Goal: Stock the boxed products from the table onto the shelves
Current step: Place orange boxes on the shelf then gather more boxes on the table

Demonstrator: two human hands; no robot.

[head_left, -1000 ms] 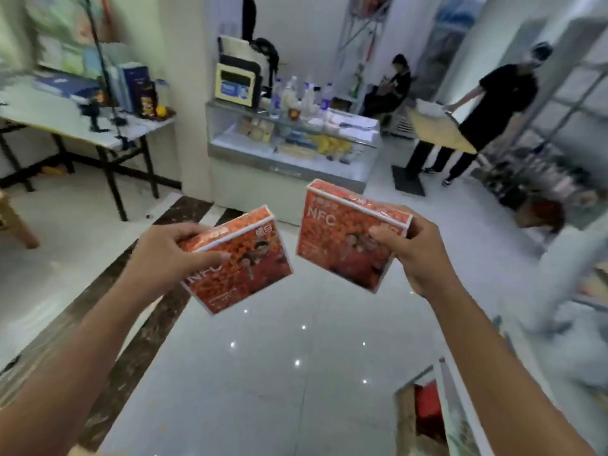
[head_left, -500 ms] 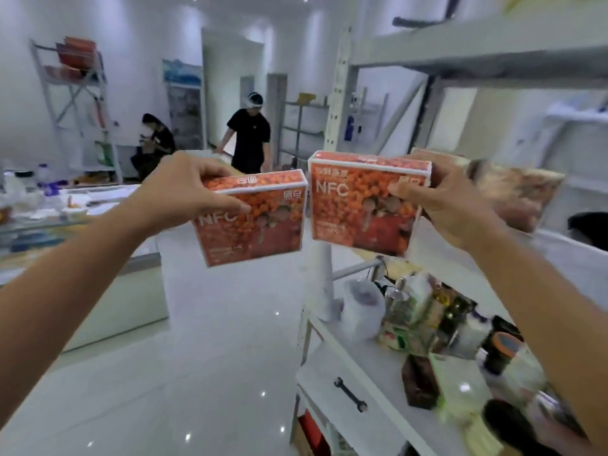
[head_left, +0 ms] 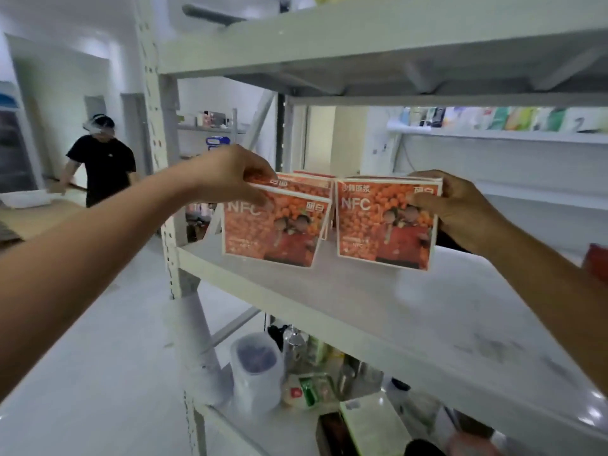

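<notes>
Your left box (head_left: 273, 228) and right box (head_left: 385, 225), both orange NFC, sit upright side by side at the shelf board's (head_left: 362, 311) front-left end; can't tell if the bottoms touch it. L hand (head_left: 230, 176) pinches the left box's top edge, R hand (head_left: 460, 209) grips the right box's upper-right corner. Same-type boxes (head_left: 312, 183) sit just behind on the board. Clear tub (head_left: 256, 370) + misc jars below the board; person in black tee (head_left: 102, 166) beyond its left end.
</notes>
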